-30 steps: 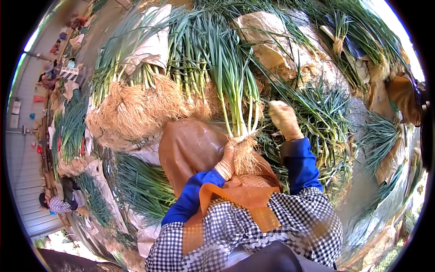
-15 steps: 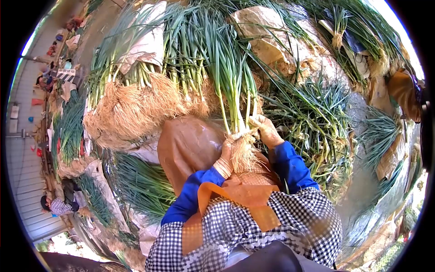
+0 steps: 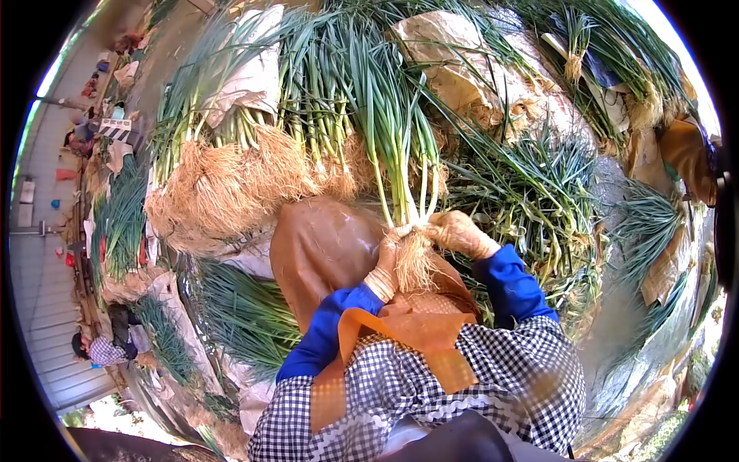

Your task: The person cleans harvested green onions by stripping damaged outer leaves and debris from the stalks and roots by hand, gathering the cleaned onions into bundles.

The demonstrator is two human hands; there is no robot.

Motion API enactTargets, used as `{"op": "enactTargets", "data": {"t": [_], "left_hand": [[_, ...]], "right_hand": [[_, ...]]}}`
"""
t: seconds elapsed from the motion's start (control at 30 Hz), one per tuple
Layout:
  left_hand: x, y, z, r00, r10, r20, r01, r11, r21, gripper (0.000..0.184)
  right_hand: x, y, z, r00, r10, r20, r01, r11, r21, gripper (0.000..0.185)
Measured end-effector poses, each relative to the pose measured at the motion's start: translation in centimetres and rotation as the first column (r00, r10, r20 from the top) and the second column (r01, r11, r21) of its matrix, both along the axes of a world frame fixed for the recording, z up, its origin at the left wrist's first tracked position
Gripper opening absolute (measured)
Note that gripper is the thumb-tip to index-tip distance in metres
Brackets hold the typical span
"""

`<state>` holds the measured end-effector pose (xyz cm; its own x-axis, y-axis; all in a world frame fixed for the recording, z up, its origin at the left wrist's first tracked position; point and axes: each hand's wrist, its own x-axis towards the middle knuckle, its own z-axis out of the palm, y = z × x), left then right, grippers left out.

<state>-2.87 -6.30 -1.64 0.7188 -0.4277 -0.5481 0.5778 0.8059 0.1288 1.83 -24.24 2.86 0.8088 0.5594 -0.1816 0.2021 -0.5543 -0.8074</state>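
A bunch of green onions (image 3: 399, 185) stands with its leaves pointing away from me and its tan roots (image 3: 416, 264) hanging toward my lap. My left hand (image 3: 384, 268) is closed on the left side of its base, just above the roots. A pale strip (image 3: 406, 229) runs across the stems there; I cannot tell whether it is a tie or a stalk. At the bunch's right side, my right hand (image 3: 462, 234) pinches the strip's end, its fingertips touching the stems. Beneath the bunch, a brown apron (image 3: 323, 246) covers my lap.
Rooted green onion bunches (image 3: 231, 173) lie ahead on the left, partly under a pale sack (image 3: 250, 73). To the right is a heap of loose leaves and stalks (image 3: 539, 208). More green onions (image 3: 239, 308) lie at my left. Another person (image 3: 108, 350) is at the far left.
My right hand has turned and come down a little, its fingers now closer against the bunch's base, with its elbow farther out to the right. The left hand keeps its hold.
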Motion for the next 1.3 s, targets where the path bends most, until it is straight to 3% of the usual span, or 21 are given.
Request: {"op": "enactTargets", "data": {"t": [0.03,0.07,0.1,0.17,0.2,0.33,0.37,0.4,0.43,0.5,0.53,0.57,0.7,0.73,0.77,0.87,0.9,0.97,1.07,1.17,1.3], "left_hand": [[-0.1,0.2,0.0,0.998,-0.036,0.044,0.039,0.996,-0.077,0.032],[-0.1,0.2,-0.1,0.997,-0.04,0.072,0.053,0.981,-0.187,0.029],[-0.1,0.0,-0.4,0.997,-0.041,0.066,0.053,0.981,-0.186,0.029],[0.4,-0.8,0.2,0.989,0.09,-0.117,-0.07,0.983,0.167,0.022],[0.4,-0.3,-0.4,1.0,0.011,-0.007,-0.012,0.995,-0.103,0.026],[1.4,1.1,5.2,0.98,-0.138,0.141,0.181,0.908,-0.376,0.028],[1.5,1.8,6.1,0.922,-0.158,0.354,0.108,0.982,0.156,0.041],[2.7,2.4,8.1,0.947,-0.066,0.316,0.167,0.938,-0.305,0.043],[1.8,4.0,9.7,0.966,0.008,0.257,0.007,0.998,-0.06,0.051],[3.5,4.9,13.8,0.824,0.077,0.562,0.226,0.864,-0.45,0.051],[3.1,5.7,14.4,0.8,0.119,0.588,0.163,0.9,-0.404,0.053],[2.5,6.4,14.5,0.792,0.153,0.591,0.074,0.937,-0.342,0.054],[0.7,5.2,9.8,0.846,0.149,0.513,-0.09,0.986,-0.138,0.059],[0.2,4.6,8.5,0.858,0.141,0.494,-0.096,0.989,-0.116,0.061],[0.0,4.1,7.6,0.87,0.135,0.474,-0.105,0.991,-0.088,0.062],[-1.0,3.6,6.3,0.901,0.131,0.414,-0.086,0.988,-0.125,0.066],[-1.5,3.9,5.4,0.906,0.136,0.401,-0.091,0.987,-0.129,0.066],[-1.6,4.0,3.8,0.914,0.106,0.392,-0.019,0.975,-0.22,0.064],[-0.3,3.7,3.9,0.898,0.13,0.421,-0.039,0.975,-0.22,0.062],[-0.6,3.2,4.1,0.898,0.078,0.432,0.018,0.977,-0.213,0.061],[-1.5,2.1,6.2,0.942,0.093,0.322,-0.072,0.995,-0.075,0.063]], "right_hand": [[0.1,0.4,-0.9,0.989,-0.018,-0.144,0.026,0.998,0.053,0.031],[0.4,1.1,-2.8,0.857,0.091,0.507,-0.224,0.952,0.209,0.028],[-0.2,0.4,-4.0,0.86,0.089,0.502,-0.222,0.952,0.212,0.028],[-2.1,0.3,2.4,0.85,0.073,-0.522,0.133,0.929,0.347,0.028],[-3.4,-0.4,3.5,0.86,0.282,-0.425,0.024,0.81,0.586,0.029],[-1.9,-5.1,4.4,0.68,0.225,-0.698,-0.05,0.964,0.262,0.038],[-0.9,-5.7,1.9,0.785,0.035,-0.618,0.012,0.997,0.073,0.041],[-0.1,-6.2,-1.5,0.884,-0.164,-0.438,0.125,0.985,-0.117,0.045],[0.9,-7.2,-9.8,0.93,-0.012,0.368,0.117,0.957,-0.266,0.042],[4.9,-5.5,-7.4,0.841,-0.378,-0.386,0.417,0.909,0.018,0.036],[7.8,-5.4,-12.0,0.917,-0.288,0.277,0.316,0.947,-0.062,0.034],[8.9,-3.1,-7.8,0.824,-0.547,0.149,0.559,0.828,-0.051,0.035],[14.5,0.5,-10.9,0.948,-0.312,0.061,0.297,0.803,-0.517,0.036],[14.6,1.0,-12.0,0.97,0.243,-0.013,-0.17,0.638,-0.751,0.035],[13.9,0.7,-11.1,0.97,0.242,-0.01,-0.167,0.641,-0.749,0.035],[10.9,-2.8,-7.6,0.906,-0.423,0.02,0.423,0.906,-0.021,0.029],[9.9,-4.6,-7.6,0.773,-0.176,-0.609,0.513,0.738,0.438,0.026],[9.5,-10.0,-21.5,0.871,0.124,0.476,0.059,0.934,-0.352,0.026],[6.0,-10.5,-13.4,0.87,-0.467,-0.159,0.473,0.881,0.001,0.025],[3.6,-9.8,-12.7,0.876,-0.481,-0.005,0.481,0.876,0.001,0.018],[1.2,-5.6,-4.0,0.668,-0.319,-0.672,0.715,0.527,0.46,0.019]]}}
